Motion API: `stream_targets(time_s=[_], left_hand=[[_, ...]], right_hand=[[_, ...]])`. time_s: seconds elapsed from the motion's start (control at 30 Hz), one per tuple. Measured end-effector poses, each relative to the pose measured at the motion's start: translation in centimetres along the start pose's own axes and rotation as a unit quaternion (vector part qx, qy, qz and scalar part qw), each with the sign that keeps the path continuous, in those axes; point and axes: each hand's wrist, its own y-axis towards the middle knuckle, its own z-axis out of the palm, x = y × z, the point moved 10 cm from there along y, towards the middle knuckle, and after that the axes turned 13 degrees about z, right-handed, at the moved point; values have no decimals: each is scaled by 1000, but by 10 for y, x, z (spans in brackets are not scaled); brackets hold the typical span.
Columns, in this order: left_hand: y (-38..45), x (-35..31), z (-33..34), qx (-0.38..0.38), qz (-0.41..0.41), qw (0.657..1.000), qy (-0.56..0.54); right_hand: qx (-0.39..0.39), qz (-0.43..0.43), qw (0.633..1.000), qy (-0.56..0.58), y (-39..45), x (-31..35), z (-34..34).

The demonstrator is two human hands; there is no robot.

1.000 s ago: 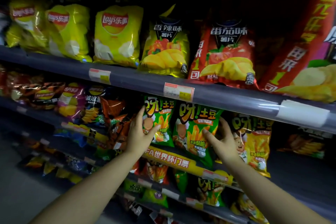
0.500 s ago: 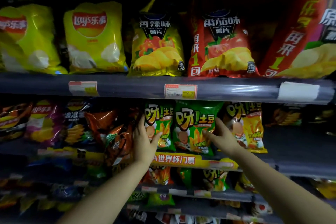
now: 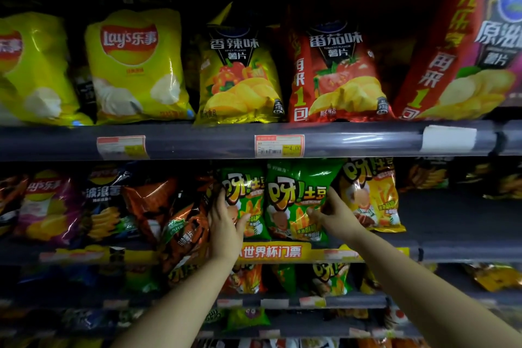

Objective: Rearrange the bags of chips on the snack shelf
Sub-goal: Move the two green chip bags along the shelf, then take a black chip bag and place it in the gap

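Both hands reach to the middle shelf (image 3: 452,248), where two green bags stand side by side, touching; the left hand (image 3: 226,223) sits at the left edge of the left green bag (image 3: 248,195), fingers stretched up along that edge and partly behind it, thumb spread across the front, so the hand is part closed on the bag's side; the right hand (image 3: 336,215) is at the right edge of the right green bag (image 3: 293,200), fingers curled behind that edge, in the gap between it and the yellow bag (image 3: 372,198) just beside it, thumb lying on the front; the hold looks loose, and how tightly either hand presses I cannot tell; both green bags stand upright on the shelf, their tops hidden under the rail (image 3: 353,140) of the shelf above; a price tag (image 3: 279,145) sits on that rail right over them; below the bags a yellow strip (image 3: 271,251) runs along the shelf's front edge.

Left of the left hand orange bags (image 3: 175,212) lean crookedly, touching the wrist; farther left stand a dark blue bag (image 3: 104,206) and a purple bag (image 3: 45,206); on the top shelf stand two yellow Lay's bags (image 3: 132,65), then a spicy bag (image 3: 240,70), a red tomato bag (image 3: 339,70), and a large tilted red pack (image 3: 466,51) at the right; lower shelves hold more bags, too blurred to name.
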Motion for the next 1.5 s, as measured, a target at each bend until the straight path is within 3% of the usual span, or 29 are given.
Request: stream_targets(time_s=[0.13, 0.27, 0.43, 0.53, 0.77, 0.93, 1.03, 1.2, 1.5], left_hand=[[0, -4, -2, -2, 1, 1000, -11], [4, -17, -10, -5, 36, 999, -7], [7, -43, -26, -10, 99, 995, -9], [3, -48, -43, -13, 106, 993, -55], [-2, -26, -100, -38, 77, 990, -114], [-10, -31, -111, -3, 71, 979, -189], [-6, -22, -131, -12, 85, 983, -163], [15, 10, -184, -70, 100, 992, -31], [45, 74, -201, -81, 27, 996, 24]], right_hand=[[-18, -5, 1000, -16, -2, 1, -2], [-100, -21, 995, -1, -16, 7, -16], [-225, -120, 967, -17, -54, 33, -39], [-259, -166, 952, -11, -79, 47, -40], [-117, -224, 967, 2, -101, 94, 54], [-56, -220, 973, -25, -95, 114, 130], [-39, -187, 981, -21, -86, 117, 160], [5, -115, 993, -21, -72, 124, 192], [12, -45, 993, -106, -46, 128, 217]])
